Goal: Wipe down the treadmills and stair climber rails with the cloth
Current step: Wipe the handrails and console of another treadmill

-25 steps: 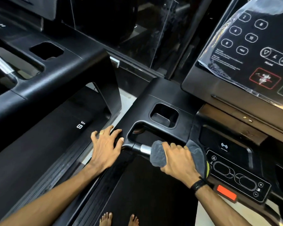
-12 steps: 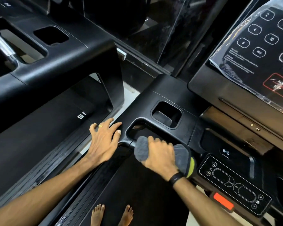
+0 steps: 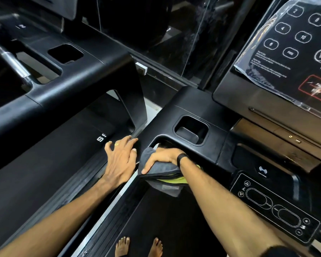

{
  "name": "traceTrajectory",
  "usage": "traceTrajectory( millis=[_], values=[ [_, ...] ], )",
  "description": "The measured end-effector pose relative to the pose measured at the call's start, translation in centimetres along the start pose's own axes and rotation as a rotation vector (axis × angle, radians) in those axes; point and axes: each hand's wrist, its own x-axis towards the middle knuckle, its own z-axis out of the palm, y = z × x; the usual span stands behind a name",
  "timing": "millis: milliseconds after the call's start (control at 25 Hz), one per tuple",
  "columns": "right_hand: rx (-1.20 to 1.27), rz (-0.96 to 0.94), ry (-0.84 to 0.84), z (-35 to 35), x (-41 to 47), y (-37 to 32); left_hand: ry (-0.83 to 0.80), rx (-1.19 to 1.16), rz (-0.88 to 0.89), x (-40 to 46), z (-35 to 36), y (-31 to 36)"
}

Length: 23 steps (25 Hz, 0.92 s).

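A black treadmill console (image 3: 193,106) filled the scene, glass panels (image 3: 189,43) beyond it and a second treadmill (image 3: 63,86) at left. The right hand (image 3: 162,157) was closed around the grey cloth (image 3: 161,170) over the handrail by the cupholder (image 3: 191,129). The left hand (image 3: 120,160) lay flat and spread, empty, just beside it.

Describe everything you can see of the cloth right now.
The cloth is grey, soft like microfibre, folded in layers with a yellow-green edge and a small sewn tag hanging below. The right hand grips it, pressed at the left end of the treadmill's front handlebar, beneath the cup holder. The left hand rests just beside it.
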Motion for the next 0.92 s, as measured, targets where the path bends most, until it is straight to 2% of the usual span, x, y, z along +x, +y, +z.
traceTrajectory(
  millis=[80, 240, 280, 520, 760, 920],
  values=[
    [-0.118, -0.034, 0.157, 0.6, -0.6, 0.1, 0.002, 0.009, -0.018, 0.0, -0.1, 0.1],
    [-0.656, -0.123, 0.808, 6.0, -2.9, 1.5, 0.001, 0.053, -0.007, 0.0, -0.1, -0.1],
    [-0.769, -0.116, 0.905, 6.8, -3.7, 2.2, 0.0, 0.065, -0.007, -0.1, 0.0, -0.1],
    [-0.851, -0.037, 0.909, 5.2, -10.0, 10.4, 0.046, 0.011, 0.006, -0.5, 0.1, -0.6],
    [-0.826, -0.016, 0.954, 5.6, -9.5, 10.4, 0.046, -0.018, 0.034, 0.0, 0.3, -0.3],
    [-0.704, -0.089, 0.938, 5.7, -10.3, 10.8, 0.041, -0.03, 0.049, 0.0, 0.2, -0.4]
  ],
)
